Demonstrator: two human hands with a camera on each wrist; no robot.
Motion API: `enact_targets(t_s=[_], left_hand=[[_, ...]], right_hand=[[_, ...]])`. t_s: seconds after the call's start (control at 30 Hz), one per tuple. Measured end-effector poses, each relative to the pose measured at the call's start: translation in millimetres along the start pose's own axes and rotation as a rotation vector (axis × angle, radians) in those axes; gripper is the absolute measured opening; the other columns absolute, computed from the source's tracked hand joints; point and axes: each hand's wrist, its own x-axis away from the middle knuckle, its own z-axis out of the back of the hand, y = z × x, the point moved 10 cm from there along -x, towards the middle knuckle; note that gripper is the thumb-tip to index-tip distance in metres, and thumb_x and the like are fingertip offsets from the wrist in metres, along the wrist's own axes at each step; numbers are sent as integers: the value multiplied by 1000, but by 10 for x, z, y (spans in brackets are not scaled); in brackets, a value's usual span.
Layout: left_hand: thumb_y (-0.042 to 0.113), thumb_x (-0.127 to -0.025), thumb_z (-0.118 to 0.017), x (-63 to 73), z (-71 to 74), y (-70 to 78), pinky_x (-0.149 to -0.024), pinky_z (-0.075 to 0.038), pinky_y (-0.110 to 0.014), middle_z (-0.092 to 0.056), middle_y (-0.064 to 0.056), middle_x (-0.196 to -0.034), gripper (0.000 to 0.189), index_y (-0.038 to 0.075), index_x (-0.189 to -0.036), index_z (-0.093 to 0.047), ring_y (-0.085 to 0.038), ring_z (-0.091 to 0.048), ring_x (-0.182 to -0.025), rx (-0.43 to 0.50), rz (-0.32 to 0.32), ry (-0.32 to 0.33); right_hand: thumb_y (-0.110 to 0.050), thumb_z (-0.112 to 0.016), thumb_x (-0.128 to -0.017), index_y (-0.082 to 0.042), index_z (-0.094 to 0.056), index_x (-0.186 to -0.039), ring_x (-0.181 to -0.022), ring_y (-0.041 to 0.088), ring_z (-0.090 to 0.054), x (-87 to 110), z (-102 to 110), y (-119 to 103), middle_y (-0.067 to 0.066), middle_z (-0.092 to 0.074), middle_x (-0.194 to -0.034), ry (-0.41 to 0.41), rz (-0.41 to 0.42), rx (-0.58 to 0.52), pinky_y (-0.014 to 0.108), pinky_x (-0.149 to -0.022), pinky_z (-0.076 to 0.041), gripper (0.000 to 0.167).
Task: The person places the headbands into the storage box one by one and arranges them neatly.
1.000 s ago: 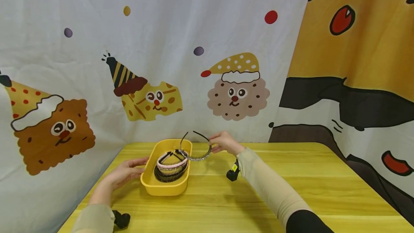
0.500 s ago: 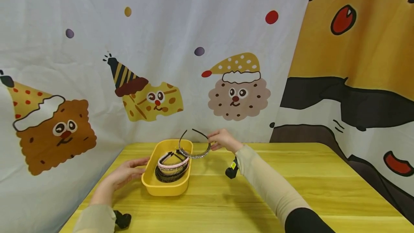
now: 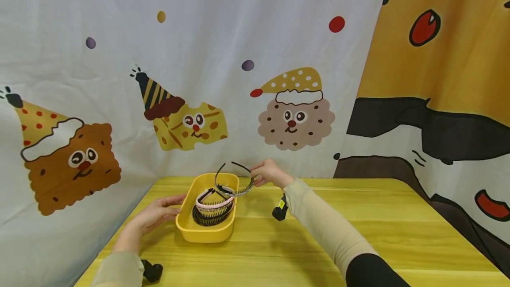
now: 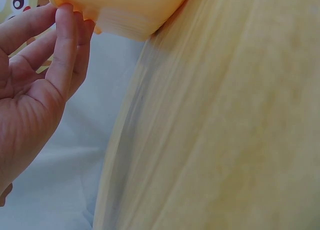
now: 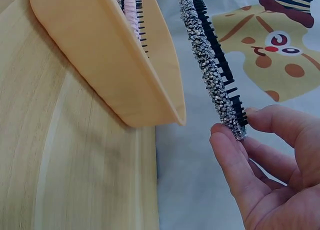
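My right hand (image 3: 271, 175) pinches one side of a headband (image 5: 207, 65) between thumb and fingers. It is black with comb teeth and a band covered in silvery sparkle. In the head view it hangs tilted above the right rim of a yellow plastic basket (image 3: 205, 235). Inside the basket lie several more headbands, among them a pink one (image 3: 217, 206) and a black toothed one (image 3: 209, 221), stacked close together. My left hand (image 3: 158, 214) is at the basket's left side. In the left wrist view its extended fingertips touch the basket's outer wall (image 4: 135, 20).
The basket stands on a wood-grain table (image 3: 318, 229) near its back left. Behind it hangs a white curtain (image 3: 239, 21) printed with cartoon food. A black wrist device (image 3: 280, 209) shows below the right wrist, another (image 3: 151, 271) by the left.
My right hand has moved slightly left with the headband, bringing it further over the basket. The left hand stays at the basket's side, and the head view has shifted a little.
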Motion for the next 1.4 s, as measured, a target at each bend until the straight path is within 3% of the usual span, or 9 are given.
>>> enact_targets(t_s=[0.17,0.4,0.6,0.9,1.2,1.4], left_hand=[[6,-99,-54,4,0,6,-93,-50,-33,-17,-35,-151,62,-13,-148,-21,-31,-52,-122,14,2,5],[4,-99,-52,3,-5,12,-94,-49,-32,-17,-36,-151,61,-14,-147,-20,-35,-48,-125,6,5,9],[3,-100,-51,-17,-8,8,-95,-48,-33,-18,-35,-151,59,-13,-148,-21,-37,-46,-127,-5,8,16],[4,-99,-52,-15,13,-15,-93,-50,-32,-18,-36,-151,61,-14,-147,-21,-26,-54,-120,3,4,7],[7,-99,-54,-4,13,20,-97,-47,-37,-20,-34,-151,61,-13,-148,-22,-36,-47,-126,-6,19,30],[7,-99,-54,6,9,6,-98,-46,-40,-21,-33,-152,61,-12,-148,-23,-36,-48,-125,-3,27,33]], right_hand=[[-2,-66,-88,11,-62,-120,-67,24,-69,-51,-81,-6,24,-68,-104,-10,8,-15,36,-68,-58,35],[-3,-66,-88,13,-60,-122,-71,28,-69,-70,-219,-31,30,-63,-113,-31,13,-6,42,-73,-57,38],[-1,-65,-88,14,-60,-121,-71,30,-69,-93,-306,-47,27,-66,-106,-30,21,3,41,-72,-58,37],[-3,-66,-88,16,-58,-122,-74,32,-69,-79,-439,-92,28,-64,-113,-66,29,3,43,-73,-57,39],[-1,-67,-85,16,-63,-115,-71,32,-70,-96,-524,-127,22,-68,-102,-40,44,25,46,-72,-57,35],[0,-67,-85,16,-64,-112,-68,30,-70,-128,-578,-91,19,-69,-93,-26,30,44,39,-65,-58,32]])
